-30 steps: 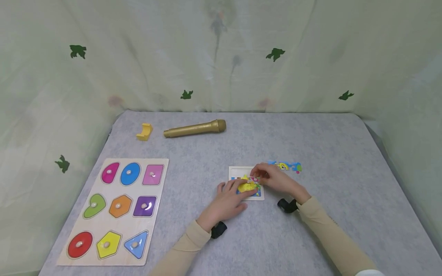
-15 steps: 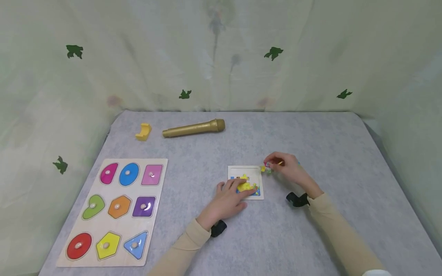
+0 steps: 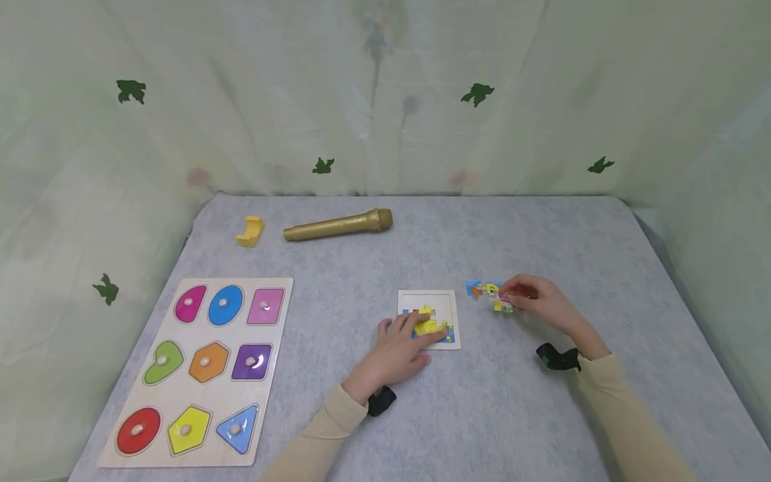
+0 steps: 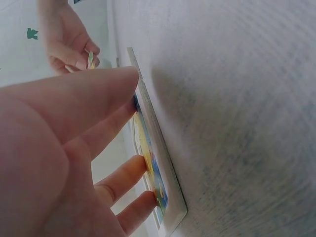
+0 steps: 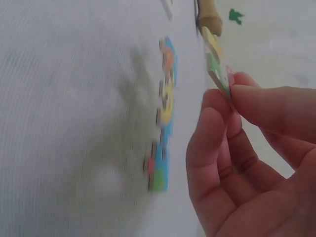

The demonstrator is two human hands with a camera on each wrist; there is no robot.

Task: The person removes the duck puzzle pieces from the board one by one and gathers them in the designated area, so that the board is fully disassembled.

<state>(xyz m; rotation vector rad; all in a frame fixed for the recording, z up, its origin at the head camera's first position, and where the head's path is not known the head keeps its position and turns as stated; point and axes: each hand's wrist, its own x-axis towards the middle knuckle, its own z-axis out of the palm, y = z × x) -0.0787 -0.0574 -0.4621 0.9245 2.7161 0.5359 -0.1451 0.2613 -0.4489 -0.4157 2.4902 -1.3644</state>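
My right hand (image 3: pixel 545 304) pinches a small jigsaw piece (image 5: pixel 217 64) in yellow, green and pink between thumb and fingers, raised above the table. Below it lies a row of joined jigsaw pieces (image 5: pixel 167 106), mostly blue with yellow and orange; in the head view the hand covers its right end. My left hand (image 3: pixel 394 351) rests with spread fingers on a white puzzle tray (image 3: pixel 450 301). The lower part of that tray holds fitted pieces (image 3: pixel 429 326) in yellow and blue, partly hidden by the fingers. Its upper part shows bare white backing.
A wooden shape board (image 3: pixel 223 402) with several knobbed, coloured shapes lies at the left. Toward the back are a gold microphone (image 3: pixel 340 225) and a small yellow curved block (image 3: pixel 250 231). A pale curtain (image 3: pixel 385 100) stands behind the table.
My right hand has moved right, taking the jigsaw piece away from the tray to beside the joined row. My left hand has stayed on the tray.
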